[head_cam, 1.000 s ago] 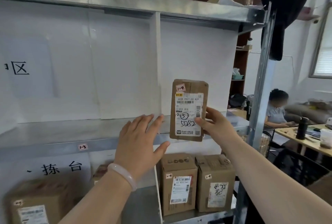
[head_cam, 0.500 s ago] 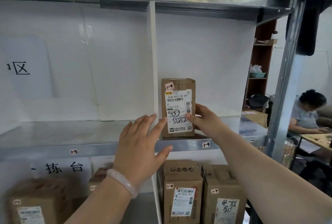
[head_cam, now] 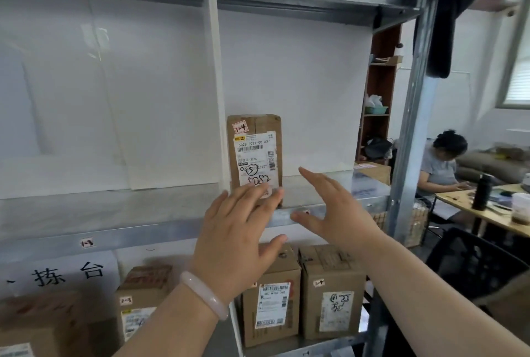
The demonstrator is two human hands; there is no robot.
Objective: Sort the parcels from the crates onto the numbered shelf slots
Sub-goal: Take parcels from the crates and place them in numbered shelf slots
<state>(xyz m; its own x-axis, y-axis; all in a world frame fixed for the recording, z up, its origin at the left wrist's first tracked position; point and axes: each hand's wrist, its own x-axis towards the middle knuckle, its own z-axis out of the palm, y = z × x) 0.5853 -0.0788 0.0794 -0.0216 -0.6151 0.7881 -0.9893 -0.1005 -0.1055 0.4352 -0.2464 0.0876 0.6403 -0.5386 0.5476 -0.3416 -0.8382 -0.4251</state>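
A slim brown cardboard parcel (head_cam: 253,156) with a white shipping label and a small "1-4" sticker stands upright on the metal shelf (head_cam: 143,213), just right of the white divider (head_cam: 215,84). My left hand (head_cam: 241,239), with a pale bracelet at the wrist, has straight fingers whose tips overlap the parcel's lower front. My right hand (head_cam: 332,210) hovers open to the right of the parcel, apart from it, over the shelf's front edge.
Below, several brown parcels stand on the lower shelf, two of them (head_cam: 272,296) (head_cam: 332,290) right of the divider. A steel upright (head_cam: 410,127) bounds the shelf on the right. Beyond it a person (head_cam: 441,164) sits at a table (head_cam: 487,207).
The parcel went from held in the air to standing on the shelf. My right hand has let go of it and drawn back to the right. My left hand moved onto its lower front.
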